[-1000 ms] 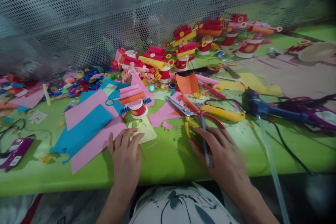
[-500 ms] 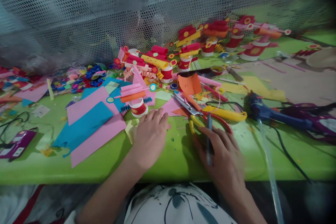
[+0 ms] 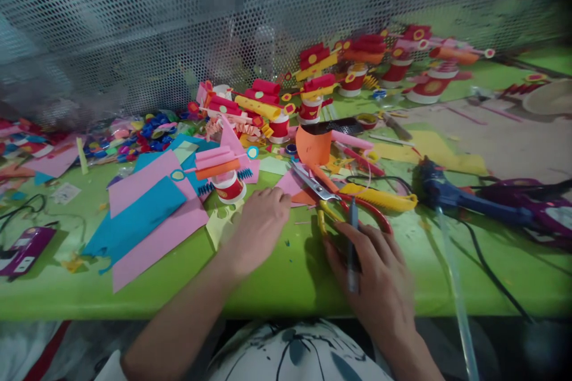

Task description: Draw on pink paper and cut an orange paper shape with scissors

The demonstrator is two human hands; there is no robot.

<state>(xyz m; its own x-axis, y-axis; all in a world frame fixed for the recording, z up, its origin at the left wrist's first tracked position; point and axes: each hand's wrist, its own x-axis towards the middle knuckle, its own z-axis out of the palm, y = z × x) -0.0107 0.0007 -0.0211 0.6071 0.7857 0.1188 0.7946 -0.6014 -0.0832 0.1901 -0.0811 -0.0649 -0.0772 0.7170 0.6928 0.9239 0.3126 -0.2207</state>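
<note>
My left hand is low over the green table, its fingers curled down and together. Whatever lies under its fingertips is hidden. Just behind it stands a small red-and-white paper cup topped with pink and orange paper rolls. Pale yellow paper with cut-out holes lies beside my left wrist. In my right hand a slim grey pen-like tool points upward between thumb and fingers. Scissors with red and yellow handles lie slightly open, right by those fingers.
Pink and blue sheets spread at the left. Several decorated cups line the back before a perforated metal screen. To the right are a yellow-handled cutter and a blue glue gun with a clear stick and cables.
My left hand has shifted slightly right and its fingers have curled in; the small pink scrap beside them is now out of sight. My right hand keeps its hold on the grey tool.
</note>
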